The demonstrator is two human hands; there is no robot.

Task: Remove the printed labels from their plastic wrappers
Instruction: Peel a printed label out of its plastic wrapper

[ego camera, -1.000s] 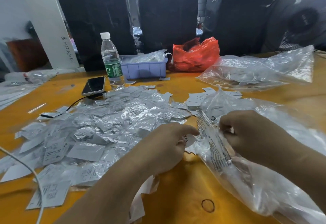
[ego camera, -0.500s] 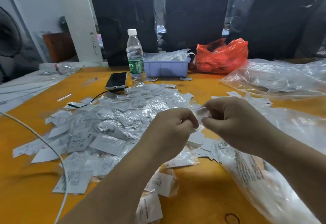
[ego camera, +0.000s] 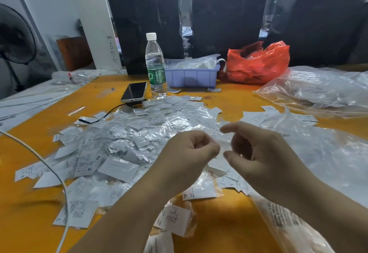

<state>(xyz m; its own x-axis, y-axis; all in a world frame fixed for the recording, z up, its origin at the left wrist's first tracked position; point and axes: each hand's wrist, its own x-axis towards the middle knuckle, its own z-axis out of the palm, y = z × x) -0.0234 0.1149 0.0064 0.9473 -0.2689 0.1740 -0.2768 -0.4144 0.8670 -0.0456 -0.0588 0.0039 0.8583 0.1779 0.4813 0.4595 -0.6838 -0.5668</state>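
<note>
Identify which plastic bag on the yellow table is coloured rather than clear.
The crumpled red plastic bag beside the lilac bin; the others are transparent.

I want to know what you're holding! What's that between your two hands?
A small clear wrapper with a label inside stretches between the left hand and right hand. The head view shows it, though it is blurred.

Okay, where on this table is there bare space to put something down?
Bare yellow table lies near you, between your forearms. A strip sits between the blue bin and the clear bag, and another at far left beside the white cable. The middle is crowded with the label pile.
</note>
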